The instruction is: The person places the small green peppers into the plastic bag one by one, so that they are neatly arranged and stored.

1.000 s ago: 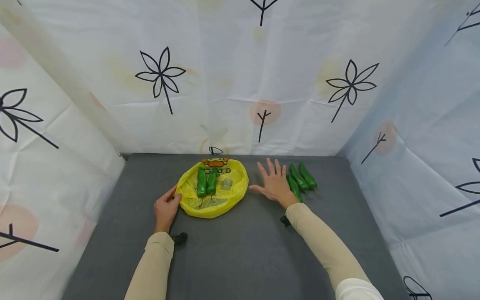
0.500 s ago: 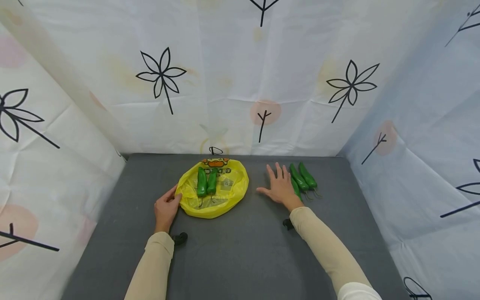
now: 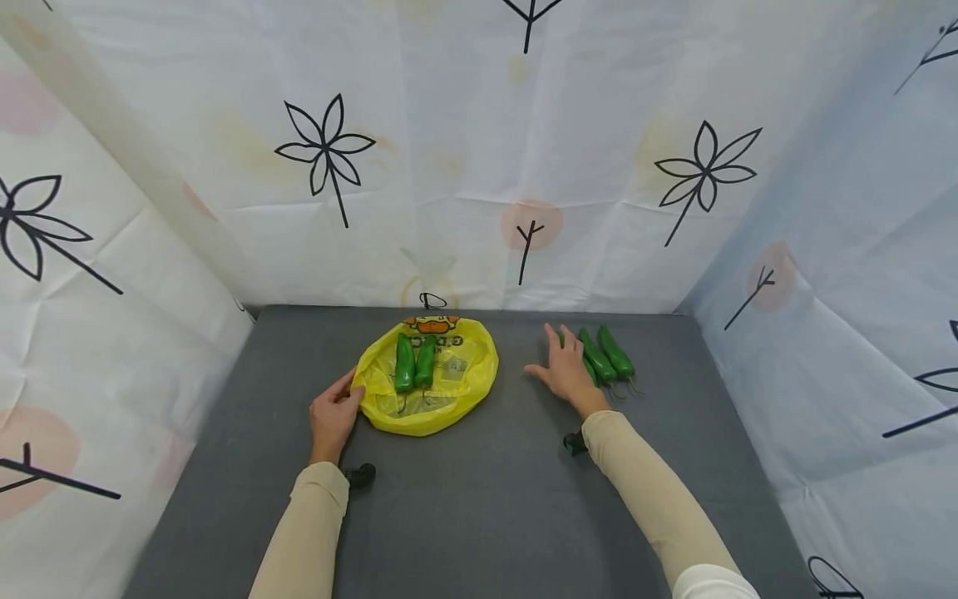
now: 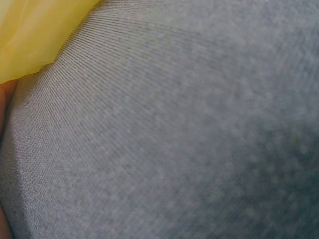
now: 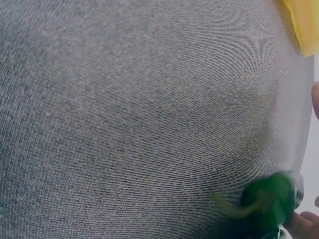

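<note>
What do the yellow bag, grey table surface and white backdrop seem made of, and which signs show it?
Yellow bag: probably thin plastic film, softly shiny, since it looks crinkled and translucent. Grey table surface: seemingly woven cloth, matt; the wrist views show fine ridges. White backdrop: dull fabric or plastic sheeting; creases fit either.

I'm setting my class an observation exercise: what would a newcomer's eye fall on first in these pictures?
Probably the bright yellow bag, spread on the grey table with two green peppers lying side by side in it and the left hand holding its left edge. Next, likely the other green peppers right of the bag, one partly hidden by the right hand.
</note>
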The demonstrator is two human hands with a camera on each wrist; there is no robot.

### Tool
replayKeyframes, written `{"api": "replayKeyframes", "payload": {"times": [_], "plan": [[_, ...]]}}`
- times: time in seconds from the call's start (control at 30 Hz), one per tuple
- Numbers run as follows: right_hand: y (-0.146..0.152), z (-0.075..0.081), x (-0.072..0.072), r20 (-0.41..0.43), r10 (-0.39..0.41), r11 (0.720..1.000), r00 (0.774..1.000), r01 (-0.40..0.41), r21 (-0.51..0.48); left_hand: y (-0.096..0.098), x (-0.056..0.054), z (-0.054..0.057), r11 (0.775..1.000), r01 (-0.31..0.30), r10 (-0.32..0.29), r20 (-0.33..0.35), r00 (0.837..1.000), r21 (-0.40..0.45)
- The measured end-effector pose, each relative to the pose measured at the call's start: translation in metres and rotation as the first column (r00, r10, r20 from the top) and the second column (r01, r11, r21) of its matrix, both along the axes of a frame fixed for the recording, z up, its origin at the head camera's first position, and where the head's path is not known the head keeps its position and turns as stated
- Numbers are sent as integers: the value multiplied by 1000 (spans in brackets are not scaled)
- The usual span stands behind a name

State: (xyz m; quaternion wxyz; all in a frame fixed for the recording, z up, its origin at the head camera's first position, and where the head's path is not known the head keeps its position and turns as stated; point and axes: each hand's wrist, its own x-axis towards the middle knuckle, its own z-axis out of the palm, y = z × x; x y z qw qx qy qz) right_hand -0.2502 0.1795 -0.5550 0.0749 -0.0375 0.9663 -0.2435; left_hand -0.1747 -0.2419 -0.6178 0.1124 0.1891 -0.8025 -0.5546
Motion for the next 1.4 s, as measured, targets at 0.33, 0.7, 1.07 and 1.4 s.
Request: {"api": "replayKeyframes", "payload": {"times": [0.33,0.7,1.07,1.4], "plan": [[2,-1,0,0,-20,999,1000,20,-29,1,0,0,1000,9,-9,-3,1000,1],[-3,3,3,29,-30,998,999,31,-49,1,0,0,1000,8,-8,-7,1000,-5],[-7,4,5,77,-88,988,993,97,-117,1,0,-1,1000,11,-11,-4,1000,3],[-5,8,7,83,-104,964,991,121,-239,0,0,2,1000,14,-14,8,1000,-10]]}}
